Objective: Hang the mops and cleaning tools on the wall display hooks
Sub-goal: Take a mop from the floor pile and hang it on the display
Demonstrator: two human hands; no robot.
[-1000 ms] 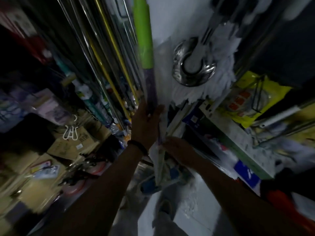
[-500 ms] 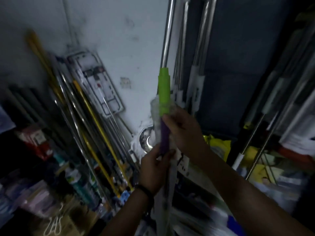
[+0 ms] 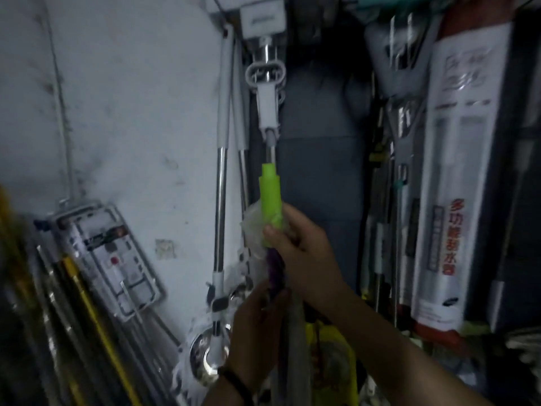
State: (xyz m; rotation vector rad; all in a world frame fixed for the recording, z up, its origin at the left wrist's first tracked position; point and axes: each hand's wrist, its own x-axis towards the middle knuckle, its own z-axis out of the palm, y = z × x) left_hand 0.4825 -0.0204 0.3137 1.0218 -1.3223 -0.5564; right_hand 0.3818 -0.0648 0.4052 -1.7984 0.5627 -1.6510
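Note:
I hold a mop upright in front of the wall. Its handle has a lime-green sleeve (image 3: 270, 197) over a purple section (image 3: 275, 268), with a steel pole rising to a white oval hanging loop (image 3: 265, 74). My right hand (image 3: 298, 253) grips the handle where green meets purple, over crumpled clear plastic wrap. Below it my left hand (image 3: 257, 332) holds the purple part. The loop sits just under a white bracket (image 3: 262, 17) at the top of the wall; whether it rests on a hook is hidden.
A second mop (image 3: 220, 200) with a chrome pole and white strands hangs to the left against the white wall. Yellow and steel poles (image 3: 85, 312) lean at lower left beside a packaged flat item (image 3: 108, 259). Boxed mops (image 3: 456, 171) with red lettering fill the right.
My view has tilted up from the floor clutter to the wall. The mop has risen. My right hand moved from low on the handle up to the green sleeve.

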